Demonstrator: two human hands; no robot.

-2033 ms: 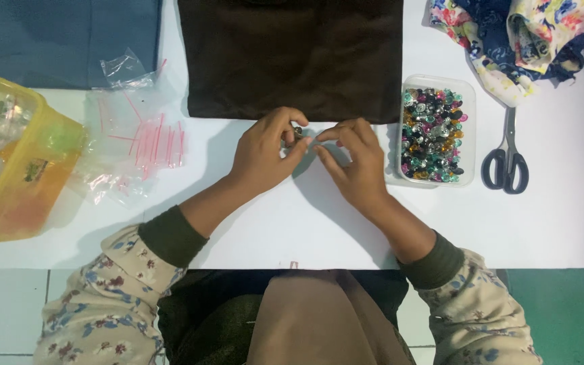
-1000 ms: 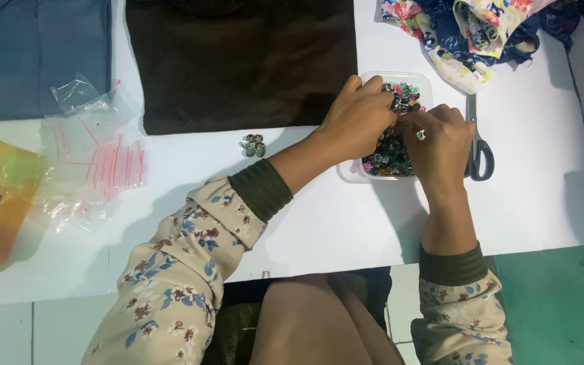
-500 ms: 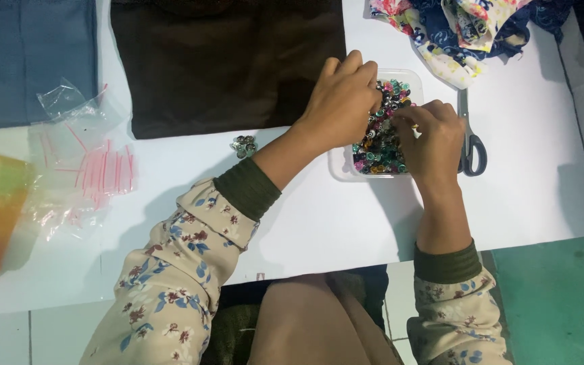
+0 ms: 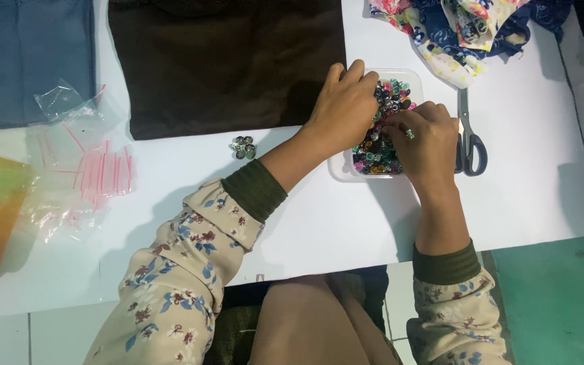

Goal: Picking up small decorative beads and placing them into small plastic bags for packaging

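Head view: both hands work in the clear tray (image 4: pixel 341 172) of coloured beads (image 4: pixel 373 154), right of centre in the frame, on the white tabletop (image 4: pixel 319 216). The left hand (image 4: pixel 343 108) reaches across from the lower left and lies over the tray's left half, fingers curled down into the beads; its grip is hidden under the knuckles, so I cannot tell whether it is pinched on anything. The right hand (image 4: pixel 427 143) sits at the tray's right edge, fingers drawn together among the beads, but whether a bead is clamped between them I cannot tell either.

A small bead cluster (image 4: pixel 243 147) lies apart on the tabletop, left of the tray, just below the brown cloth (image 4: pixel 224 61). Scissors (image 4: pixel 469 138) lie just right of the right hand. Small zip bags (image 4: pixel 82 162) are spread at the left, and patterned fabric (image 4: pixel 468 30) is heaped at the upper right.

Risks, as I judge them: the tray is light and both hands press on it, so a push could tip or slide it and scatter beads. The right hand is close to the scissors and could knock them. A sleeve sweeping back could brush the loose cluster away.
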